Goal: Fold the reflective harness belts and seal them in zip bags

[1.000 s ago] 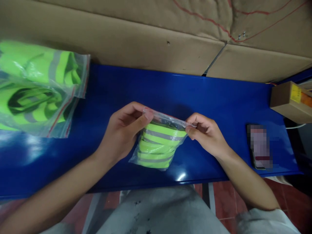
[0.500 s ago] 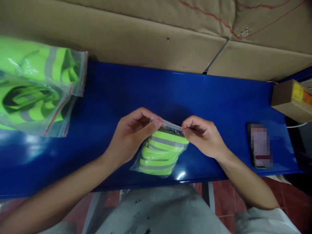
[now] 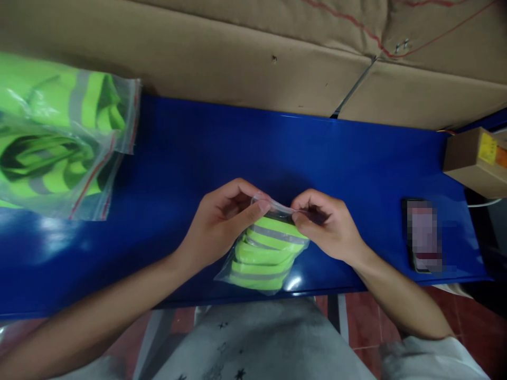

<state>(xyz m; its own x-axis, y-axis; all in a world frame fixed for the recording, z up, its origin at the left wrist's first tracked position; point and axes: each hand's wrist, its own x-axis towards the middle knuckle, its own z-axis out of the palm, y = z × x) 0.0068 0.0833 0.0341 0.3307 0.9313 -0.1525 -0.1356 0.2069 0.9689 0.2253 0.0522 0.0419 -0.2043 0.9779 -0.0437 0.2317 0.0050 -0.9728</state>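
A clear zip bag (image 3: 225, 270) hangs over the near part of the blue table, its top edge turned away from me. Inside lies a folded neon-yellow fabric item with grey bands (image 3: 263, 256), which looks like a reflective vest. My left hand (image 3: 229, 216) pinches the left end of the bag's top edge between thumb and forefinger. At the right end of that edge, my right hand (image 3: 327, 221) pinches it the same way. Between them the strip sags a little. Whether the seal is closed there I cannot tell.
Filled zip bags (image 3: 59, 153) of neon-yellow fabric with red seal lines lie at the left. Brown paper-like covering (image 3: 237, 68) stands behind the blue table (image 3: 222, 142). A phone (image 3: 423, 235) and a small cardboard box (image 3: 469, 161) are at the right.
My hands have come slightly closer together on the bag's top edge, the left shifting a little to the right. The strip between them has gone from taut to slightly slack.
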